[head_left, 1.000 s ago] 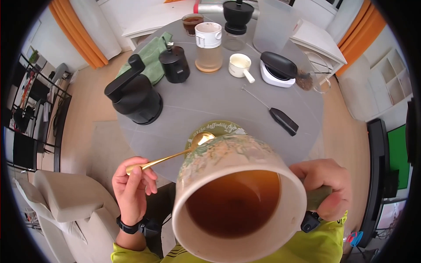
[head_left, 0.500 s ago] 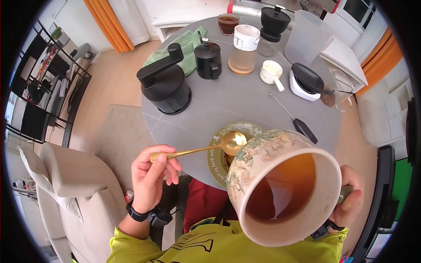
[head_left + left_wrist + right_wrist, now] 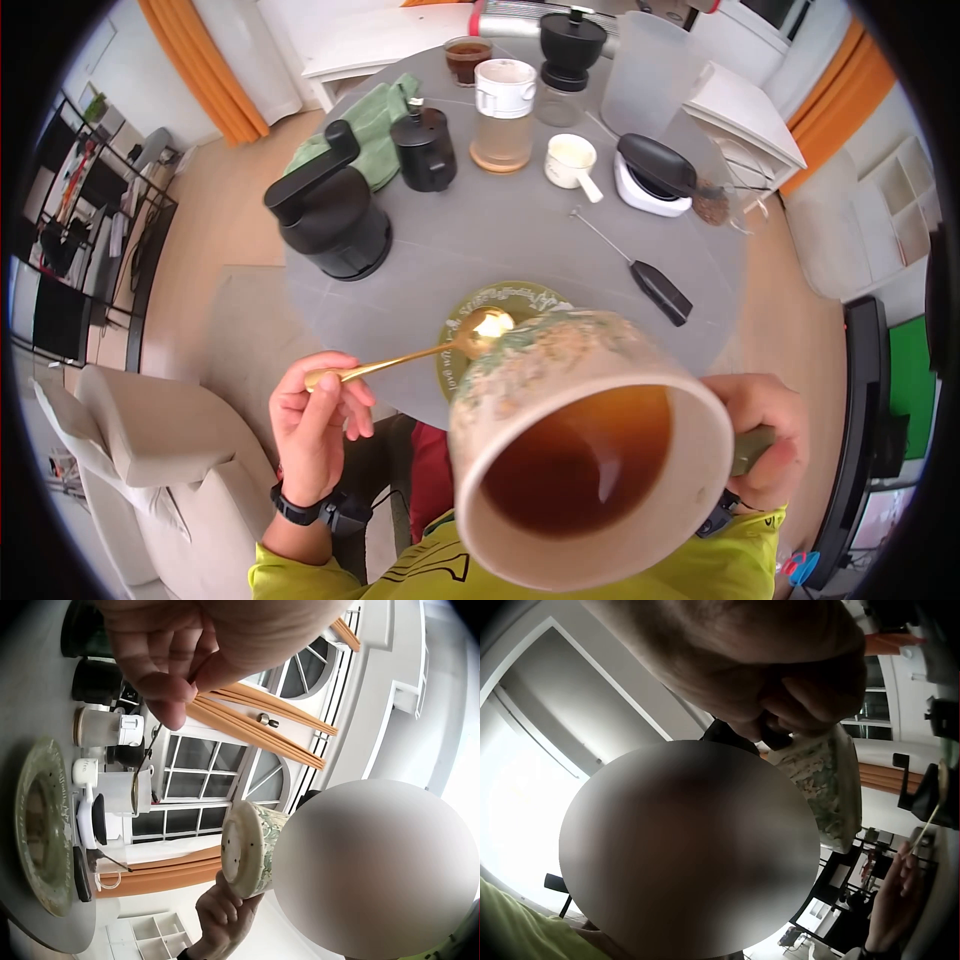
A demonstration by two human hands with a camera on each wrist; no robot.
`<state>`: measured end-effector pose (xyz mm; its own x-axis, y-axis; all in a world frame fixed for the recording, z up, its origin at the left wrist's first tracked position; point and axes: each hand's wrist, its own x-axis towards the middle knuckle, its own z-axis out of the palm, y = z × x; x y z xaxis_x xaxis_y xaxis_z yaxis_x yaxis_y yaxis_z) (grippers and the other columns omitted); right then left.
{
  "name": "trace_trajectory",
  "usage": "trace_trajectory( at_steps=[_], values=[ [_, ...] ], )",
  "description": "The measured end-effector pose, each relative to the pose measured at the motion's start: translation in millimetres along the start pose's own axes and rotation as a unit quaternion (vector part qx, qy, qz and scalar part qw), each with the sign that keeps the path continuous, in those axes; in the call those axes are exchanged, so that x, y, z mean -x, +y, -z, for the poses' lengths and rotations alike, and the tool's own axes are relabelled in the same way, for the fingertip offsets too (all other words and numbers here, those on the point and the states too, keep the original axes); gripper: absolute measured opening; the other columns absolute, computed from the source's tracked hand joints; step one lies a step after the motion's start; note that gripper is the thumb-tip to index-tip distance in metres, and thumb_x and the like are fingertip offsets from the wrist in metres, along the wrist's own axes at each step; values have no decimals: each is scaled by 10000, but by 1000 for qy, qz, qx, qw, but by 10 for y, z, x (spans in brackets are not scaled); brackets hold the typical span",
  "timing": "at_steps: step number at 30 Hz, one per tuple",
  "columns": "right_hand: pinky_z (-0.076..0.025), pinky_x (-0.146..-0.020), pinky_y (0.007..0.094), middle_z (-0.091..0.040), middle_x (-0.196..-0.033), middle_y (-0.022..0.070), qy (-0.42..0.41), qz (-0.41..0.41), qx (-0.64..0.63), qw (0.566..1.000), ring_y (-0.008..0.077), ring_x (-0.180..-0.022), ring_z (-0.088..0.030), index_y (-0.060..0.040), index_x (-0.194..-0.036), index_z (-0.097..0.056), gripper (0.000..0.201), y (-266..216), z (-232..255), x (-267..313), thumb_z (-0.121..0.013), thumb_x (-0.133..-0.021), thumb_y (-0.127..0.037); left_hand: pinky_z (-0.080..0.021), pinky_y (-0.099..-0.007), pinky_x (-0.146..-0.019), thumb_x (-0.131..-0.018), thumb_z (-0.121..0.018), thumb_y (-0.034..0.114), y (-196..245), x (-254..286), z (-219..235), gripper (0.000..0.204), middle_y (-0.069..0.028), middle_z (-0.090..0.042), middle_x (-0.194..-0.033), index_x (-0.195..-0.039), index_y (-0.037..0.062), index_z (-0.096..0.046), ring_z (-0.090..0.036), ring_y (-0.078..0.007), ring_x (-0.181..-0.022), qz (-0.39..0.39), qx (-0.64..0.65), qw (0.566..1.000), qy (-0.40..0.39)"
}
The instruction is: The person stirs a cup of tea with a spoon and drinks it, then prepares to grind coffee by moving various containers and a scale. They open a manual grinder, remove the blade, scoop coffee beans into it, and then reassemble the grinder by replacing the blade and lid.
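Note:
My right hand (image 3: 765, 425) grips the green handle of a large cream mug (image 3: 540, 350) with a leaf-and-flower pattern. The mug is raised off the table, tipped toward the head camera, and holds brown liquid. In the left wrist view the mug's base (image 3: 234, 850) shows beside a blurred head. My left hand (image 3: 315, 420) pinches a gold spoon (image 3: 400, 360) by its handle end, its bowl above a green plate (image 3: 515, 292) with white lettering. In the head view the mug hides part of this plate.
On the grey table (image 3: 480, 240) stand a black grinder (image 3: 335, 225), a black pitcher (image 3: 425, 150), a small white cup (image 3: 570, 160) and a scale (image 3: 655, 180). A milk frother (image 3: 655, 290) lies at the right. Behind are a clear container (image 3: 650, 75) and a glass of dark drink (image 3: 467, 62).
The head view swung sideways and back. The mug, in my right hand, moved away from the left hand in view, then partly back. My left hand keeps hold of the spoon.

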<state>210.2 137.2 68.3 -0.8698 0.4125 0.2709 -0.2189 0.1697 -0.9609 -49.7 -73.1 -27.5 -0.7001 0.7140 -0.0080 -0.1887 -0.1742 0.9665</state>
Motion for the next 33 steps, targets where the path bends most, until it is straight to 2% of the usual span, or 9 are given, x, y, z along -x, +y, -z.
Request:
trace_trajectory(
  at_steps=[5, 9, 11, 13, 15, 20, 23, 28, 33],
  values=[
    [-308, -439, 296, -545, -639, 139, 107, -13, 100, 989, 175, -489, -469, -8, -695, -513, 612, 16, -100, 52, -518, -922, -576, -435, -221, -510, -1001, -488, 144, 53, 0, 19, 226, -131, -656, -836, -1129, -19, -579, -597, -140, -580, 30, 16, 999, -32],
    [-314, -428, 290, -546, -608, 127, 152, -8, 71, 986, 167, -478, -477, -7, -684, -497, 638, 74, -126, 46, -503, -918, -600, -435, -223, -518, -1002, -490, 145, 43, -18, 51, 228, -132, -656, -839, -1133, -19, -579, -601, -140, -589, 19, 21, 998, -50],
    [-322, -437, 293, -551, -628, 138, 125, -14, 84, 989, 180, -487, -480, 3, -712, -508, 616, 48, -114, 14, -512, -924, -575, -432, -222, -510, -1001, -492, 146, 70, -16, 20, 228, -132, -655, -836, -1130, -19, -581, -600, -139, -585, 21, 26, 998, -51],
    [-328, -453, 298, -553, -664, 147, 50, -6, 62, 997, 199, -503, -481, 19, -764, -528, 568, 41, -26, -25, -539, -932, -523, -407, -206, -465, -996, -490, 173, 86, -14, -20, 235, -110, -639, -770, -1093, -25, -571, -553, -122, -526, 32, -1, 1000, 2],
    [-322, -465, 307, -540, -682, 140, -2, -2, 29, 1000, 209, -515, -467, 28, -797, -537, 521, 48, 12, -54, -565, -937, -472, -424, -212, -479, -999, -494, 152, 51, -16, 31, 226, -127, -654, -808, -1109, -23, -584, -582, -131, -545, 14, 9, 1000, -9],
    [-293, -479, 325, -499, -678, 106, -22, -11, -31, 999, 210, -529, -421, 32, -815, -532, 453, 30, 17, -71, -602, -938, -399, -421, -210, -461, -1000, -482, 154, -10, -32, 13, 227, -120, -651, -786, -1095, -28, -579, -568, -125, -525, 4, 4, 1000, -6],
    [-305, -473, 319, -515, -674, 117, 1, -1, -8, 1000, 208, -518, -437, 28, -791, -533, 491, 54, -8, -51, -592, -935, -437, -417, -213, -464, -1000, -485, 156, 14, -22, 6, 230, -121, -651, -793, -1103, -26, -580, -572, -129, -532, 2, -5, 1000, 11],
    [-327, -441, 299, -546, -630, 150, 136, -17, 97, 986, 192, -484, -488, -2, -716, -509, 638, 66, -97, 33, -493, -919, -606, -437, -222, -514, -1000, -482, 127, 58, -23, 34, 221, -134, -655, -836, -1132, -20, -582, -599, -137, -584, 31, 21, 999, -26],
    [-316, -428, 287, -548, -622, 143, 146, -20, 61, 987, 180, -479, -487, 2, -706, -503, 652, 76, -107, 10, -496, -911, -618, -409, -209, -460, -996, -494, 174, 54, -36, -4, 231, -119, -640, -774, -1094, -17, -577, -565, -139, -523, 21, 7, 1000, -12]
  ],
)
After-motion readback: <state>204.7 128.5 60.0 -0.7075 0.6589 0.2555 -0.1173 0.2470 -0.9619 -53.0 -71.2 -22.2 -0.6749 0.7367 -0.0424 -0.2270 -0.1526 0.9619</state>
